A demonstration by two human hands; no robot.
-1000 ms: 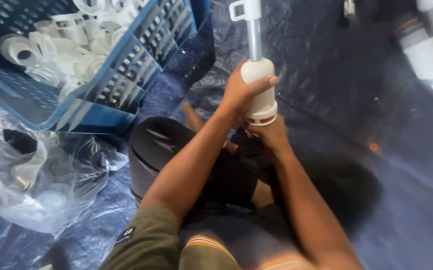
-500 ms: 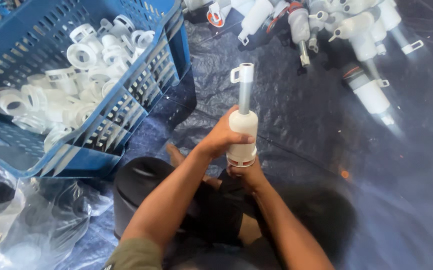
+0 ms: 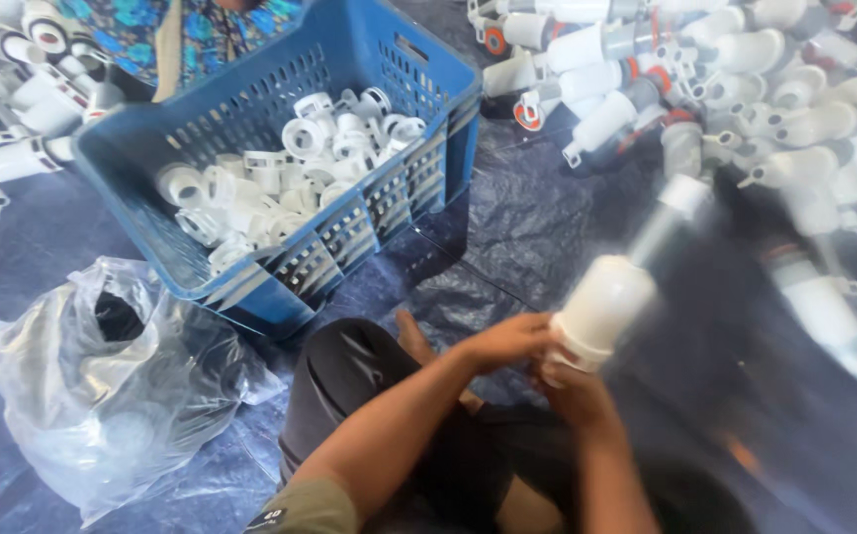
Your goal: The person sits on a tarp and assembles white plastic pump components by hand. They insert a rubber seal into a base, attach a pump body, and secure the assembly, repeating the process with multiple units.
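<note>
I hold a white plastic pipe assembly (image 3: 614,285) with a grey stem, tilted up and to the right and blurred by motion. My left hand (image 3: 507,341) grips its wide white base from the left. My right hand (image 3: 572,394) holds the base from underneath. Both hands are above my dark-clothed knees, over a dark blue tarp (image 3: 537,222).
A blue plastic crate (image 3: 408,119) with several white rings stands at upper left. A clear plastic bag (image 3: 102,386) lies at lower left. A pile of white pipe assemblies (image 3: 735,79) covers the upper right. More white parts (image 3: 13,109) and another person's patterned clothing (image 3: 201,30) are at the top left.
The pipe assembly has swung from upright to leaning right. My view has shifted, so the crate and the pile sit lower in the frame.
</note>
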